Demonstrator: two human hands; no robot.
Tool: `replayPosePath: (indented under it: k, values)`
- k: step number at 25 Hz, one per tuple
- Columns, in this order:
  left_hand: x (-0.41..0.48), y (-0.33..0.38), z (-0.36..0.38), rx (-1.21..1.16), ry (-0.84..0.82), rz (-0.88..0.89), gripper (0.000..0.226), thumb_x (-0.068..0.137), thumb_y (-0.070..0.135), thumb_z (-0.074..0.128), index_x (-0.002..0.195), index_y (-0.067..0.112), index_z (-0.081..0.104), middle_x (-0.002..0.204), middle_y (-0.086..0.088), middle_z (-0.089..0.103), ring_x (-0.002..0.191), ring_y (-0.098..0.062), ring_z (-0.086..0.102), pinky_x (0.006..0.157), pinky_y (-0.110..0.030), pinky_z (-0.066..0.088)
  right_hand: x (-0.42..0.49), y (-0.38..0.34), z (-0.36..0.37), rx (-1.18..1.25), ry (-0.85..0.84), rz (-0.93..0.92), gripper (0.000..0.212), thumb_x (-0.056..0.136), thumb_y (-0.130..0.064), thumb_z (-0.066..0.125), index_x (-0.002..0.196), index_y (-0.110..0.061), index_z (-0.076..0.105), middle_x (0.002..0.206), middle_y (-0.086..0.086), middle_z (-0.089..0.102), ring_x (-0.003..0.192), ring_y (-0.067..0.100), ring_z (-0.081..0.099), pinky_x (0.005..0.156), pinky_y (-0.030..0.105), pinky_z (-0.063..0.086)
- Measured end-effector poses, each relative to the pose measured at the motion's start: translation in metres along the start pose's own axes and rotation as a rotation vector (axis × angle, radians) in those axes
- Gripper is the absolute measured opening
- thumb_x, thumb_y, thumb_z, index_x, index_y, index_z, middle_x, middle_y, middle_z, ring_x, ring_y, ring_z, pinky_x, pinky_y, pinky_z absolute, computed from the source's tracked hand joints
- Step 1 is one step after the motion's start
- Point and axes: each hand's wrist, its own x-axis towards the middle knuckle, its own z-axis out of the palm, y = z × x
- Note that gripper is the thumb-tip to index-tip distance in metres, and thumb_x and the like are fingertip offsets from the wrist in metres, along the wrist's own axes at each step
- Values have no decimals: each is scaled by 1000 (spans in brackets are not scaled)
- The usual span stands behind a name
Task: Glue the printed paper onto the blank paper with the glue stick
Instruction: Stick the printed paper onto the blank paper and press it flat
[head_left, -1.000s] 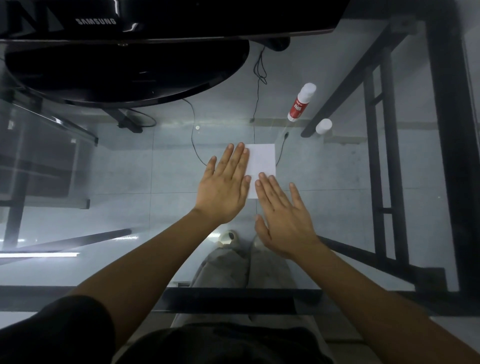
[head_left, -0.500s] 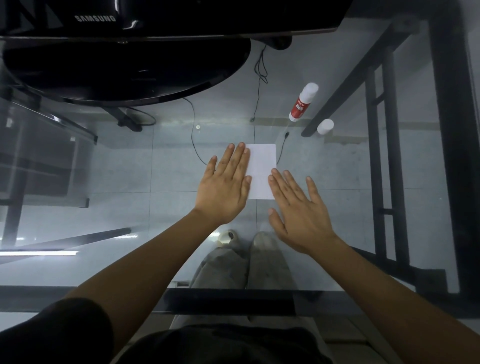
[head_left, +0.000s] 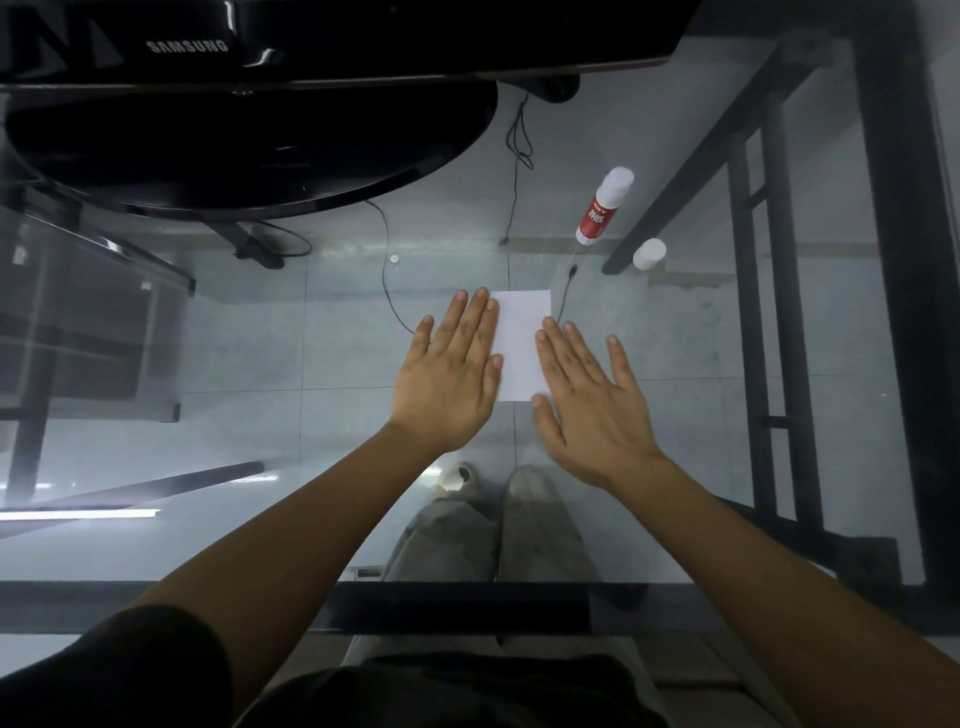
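Observation:
A small white paper (head_left: 521, 343) lies flat on the glass desk (head_left: 311, 338), showing a blank face. My left hand (head_left: 451, 379) rests flat, palm down, over the paper's left edge, fingers together. My right hand (head_left: 589, 400) is flat and spread, its fingertips on the paper's right edge. Neither hand holds anything. The red and white glue stick (head_left: 604, 206) lies on its side at the back right, well beyond both hands. Its white cap (head_left: 649, 254) stands apart, just to the right of it. I cannot tell whether a second sheet lies under the paper.
A black monitor (head_left: 311, 36) with its wide round base (head_left: 249, 140) fills the back left. Through the glass I see black frame bars (head_left: 748, 312) at right, cables on the floor and the person's legs and shoes. The desk's front edge (head_left: 467, 597) runs across below the forearms.
My right hand has slid to the right across the paper, from its lower middle to its right edge, uncovering more of the sheet. My left hand has stayed put.

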Motion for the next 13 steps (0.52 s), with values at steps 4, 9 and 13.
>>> replayPosePath:
  k: [4,9,13]
  values:
    - [-1,-1,0,-7,9,7,57,92,45,-5,142,18,-12,154,0,-9,140,-14,-14,113,-36,-8,22,-10,-2,-1,-2,-32,58,92,-41,10,140,-16,-10,152,1,-7,136,12,-15,107,38,-20]
    - [0,-1,0,-14,9,2,57,95,43,1,144,16,-8,157,-3,-1,140,-14,-13,113,-36,-7,17,9,-5,29,-6,7,58,92,-42,10,140,-15,-10,153,-1,-3,137,12,-13,109,38,-16]
    - [-1,-2,2,-11,14,14,56,94,43,0,143,16,-8,154,-1,-7,140,-15,-12,113,-37,-6,34,-6,-5,31,-20,-46,58,93,-41,8,141,-15,-12,156,1,-4,138,13,-14,109,40,-15]
